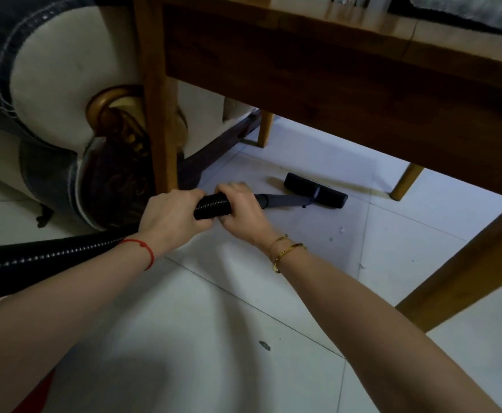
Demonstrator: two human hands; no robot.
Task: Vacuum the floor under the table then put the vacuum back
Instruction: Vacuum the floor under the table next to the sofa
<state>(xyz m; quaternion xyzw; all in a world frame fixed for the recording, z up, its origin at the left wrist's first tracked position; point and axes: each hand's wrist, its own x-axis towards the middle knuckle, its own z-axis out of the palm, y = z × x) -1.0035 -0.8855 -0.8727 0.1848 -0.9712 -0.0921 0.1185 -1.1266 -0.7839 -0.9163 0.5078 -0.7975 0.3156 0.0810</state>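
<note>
— While both hands grasp the hose, how should the sweep go?

— Low and flat, I judge; the left hand [172, 214] curls round the ribbed black hose [212, 206] at centre frame; the right hand [243, 211] wraps it just ahead, where it meets the smooth grey wand [285, 201]; push slowly so the floor head [316, 190] stays flush on the tiles [273, 293]; steer toward the pale crumbs [340, 230] right of centre.

— And the materials, left to right?

— Corrugated, flexible hose trailing to the left edge; a cream sofa arm [62, 79] with gilt carving, upper left; square wooden table [333, 70] legs, hard-edged, worth avoiding; glossy pale tiles with thin grout lines; the flat rectangular head lying under the table, mid-frame.
</note>
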